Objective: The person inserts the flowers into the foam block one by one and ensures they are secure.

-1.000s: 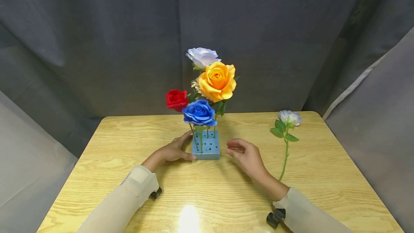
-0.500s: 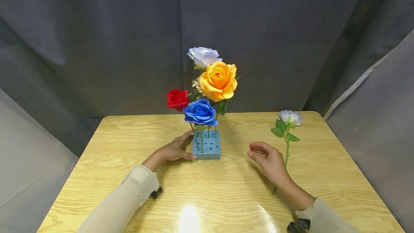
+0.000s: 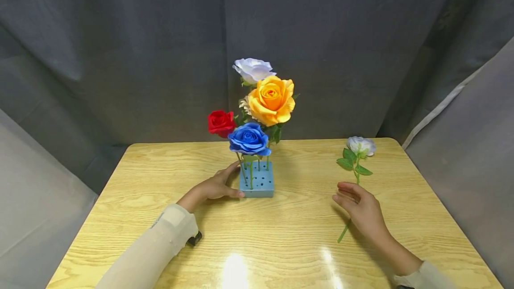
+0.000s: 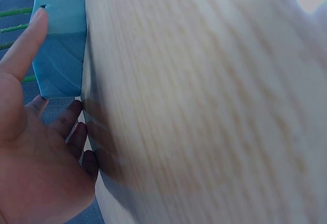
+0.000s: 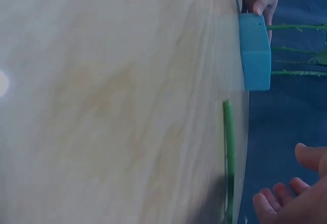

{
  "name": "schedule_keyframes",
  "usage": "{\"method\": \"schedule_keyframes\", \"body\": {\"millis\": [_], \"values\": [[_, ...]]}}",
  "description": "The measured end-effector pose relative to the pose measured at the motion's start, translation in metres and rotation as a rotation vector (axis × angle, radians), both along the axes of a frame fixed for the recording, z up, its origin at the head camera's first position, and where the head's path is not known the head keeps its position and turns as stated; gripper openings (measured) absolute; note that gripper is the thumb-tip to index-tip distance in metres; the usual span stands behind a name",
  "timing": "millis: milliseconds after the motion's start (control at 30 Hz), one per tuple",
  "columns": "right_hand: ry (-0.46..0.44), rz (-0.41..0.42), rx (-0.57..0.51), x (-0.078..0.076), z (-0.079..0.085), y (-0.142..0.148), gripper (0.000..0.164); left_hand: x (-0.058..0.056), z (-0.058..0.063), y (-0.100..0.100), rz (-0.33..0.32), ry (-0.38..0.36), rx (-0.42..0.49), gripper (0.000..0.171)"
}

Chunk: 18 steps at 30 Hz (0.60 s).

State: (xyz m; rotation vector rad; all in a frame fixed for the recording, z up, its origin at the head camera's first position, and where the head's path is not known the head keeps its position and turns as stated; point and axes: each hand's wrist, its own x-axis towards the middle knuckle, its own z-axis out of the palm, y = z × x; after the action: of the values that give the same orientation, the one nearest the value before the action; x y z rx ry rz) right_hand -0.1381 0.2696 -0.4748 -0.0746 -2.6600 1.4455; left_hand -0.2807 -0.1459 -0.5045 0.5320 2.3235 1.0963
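Observation:
A light blue block with holes [image 3: 261,179] stands on the table and bears upright artificial flowers. My left hand [image 3: 217,186] holds its left side, thumb at the front corner and index finger at the rear corner; the thumb lies against the block [image 4: 61,50] in the left wrist view. My right hand [image 3: 363,211] is over the stem of a loose pale rose [image 3: 361,146], fingers loosely bent and nothing gripped. That hand hides part of the stem. In the right wrist view, the stem [image 5: 229,157] lies beside the apart thumb and fingers.
In the block stand a blue rose [image 3: 249,139], a red rose [image 3: 221,123], an orange rose [image 3: 271,100] and a pale rose [image 3: 254,70]. A cream flower is partly hidden behind them. The wooden table [image 3: 160,164] backs onto a dark grey curtain [image 3: 341,57].
My right hand has moved right, from near the block to over the loose rose's stem. My left hand and the block have stayed in place.

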Motion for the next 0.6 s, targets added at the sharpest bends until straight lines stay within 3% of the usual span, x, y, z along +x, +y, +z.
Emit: {"method": "schedule_keyframes", "body": {"millis": [600], "values": [[-0.199,-0.079,0.136,0.018,-0.008,0.039,0.075,-0.001,0.0,0.001,-0.009,0.02,-0.002,0.113]]}}
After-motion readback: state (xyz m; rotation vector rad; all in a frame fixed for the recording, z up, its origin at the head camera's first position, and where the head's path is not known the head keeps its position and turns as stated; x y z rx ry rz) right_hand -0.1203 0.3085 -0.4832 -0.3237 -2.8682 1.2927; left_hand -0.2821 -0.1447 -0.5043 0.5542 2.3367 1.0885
